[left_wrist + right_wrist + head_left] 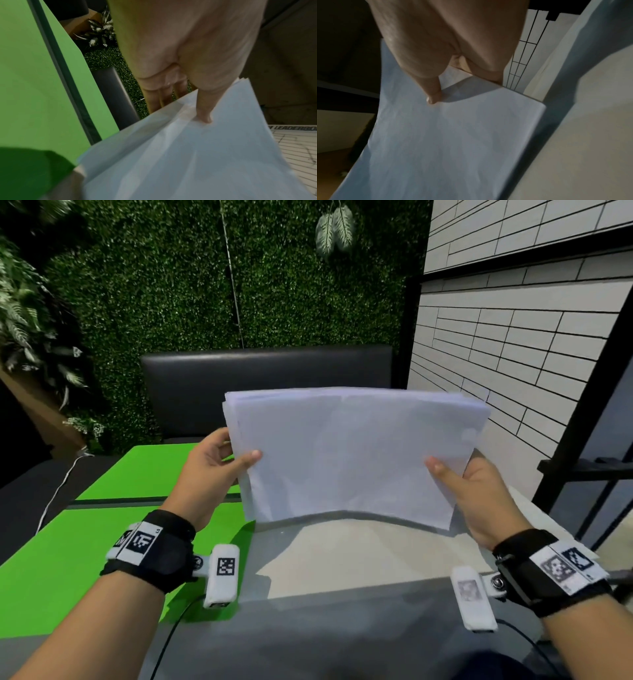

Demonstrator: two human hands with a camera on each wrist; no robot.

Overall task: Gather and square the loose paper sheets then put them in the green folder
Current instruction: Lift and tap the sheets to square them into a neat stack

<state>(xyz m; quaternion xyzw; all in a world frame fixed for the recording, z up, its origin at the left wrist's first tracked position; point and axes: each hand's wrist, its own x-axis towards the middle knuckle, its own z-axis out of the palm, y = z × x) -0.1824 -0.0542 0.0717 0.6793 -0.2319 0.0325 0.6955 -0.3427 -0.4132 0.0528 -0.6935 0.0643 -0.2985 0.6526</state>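
A stack of white paper sheets (349, 453) stands upright, its bottom edge close above the glass table (342, 559) and bowed in the middle. My left hand (219, 463) pinches the stack's left edge, thumb on the near face and fingers behind. On the right edge my right hand (462, 484) grips the same way. The left wrist view shows the thumb pressed on the paper sheets (197, 155), and the right wrist view shows the other thumb on the paper sheets (453, 135). The green folder (102, 525) lies open and flat on the table at the left, its dark spine running across; the green folder (34, 88) also fills the left wrist view's left side.
A black padded bench back (267, 385) stands behind the table, before an artificial hedge wall (205, 285). White brick-pattern panels (513, 344) and a black frame (582, 419) close off the right side. A white cable (54, 494) runs off the table's left.
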